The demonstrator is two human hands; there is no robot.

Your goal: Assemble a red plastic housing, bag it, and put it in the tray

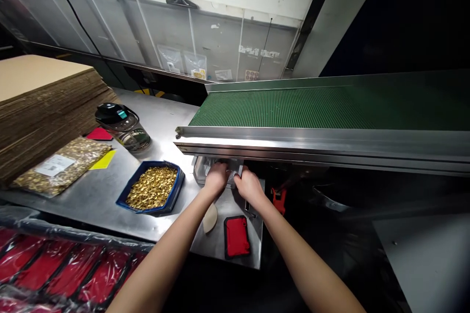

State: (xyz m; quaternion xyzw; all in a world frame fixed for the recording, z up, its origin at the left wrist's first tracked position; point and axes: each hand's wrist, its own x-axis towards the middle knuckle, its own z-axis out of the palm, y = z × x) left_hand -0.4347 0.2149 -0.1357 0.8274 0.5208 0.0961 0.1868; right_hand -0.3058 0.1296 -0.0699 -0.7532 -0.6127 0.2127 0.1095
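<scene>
Both my hands are beneath the near edge of the conveyor, at a clear plastic tray (200, 172). My left hand (216, 177) is closed, over the tray, and whatever its fingers hold is hidden. Beside it, my right hand (248, 185) pinches at the tray's right end, where a small pale strip (240, 171) shows by the fingers; I cannot make out what it grips. Closer to me on the metal table lie a red and black rectangular case (237, 236) and a pale, rounded flat piece (210, 218).
A green conveyor belt (286, 107) runs off to the right. On the left are a blue bin (179, 181) of small brass-coloured parts, a water jug (134, 134), a bag of parts (79, 156) and stacked cardboard (47, 107). Wrapped red cases (66, 269) stand lower left.
</scene>
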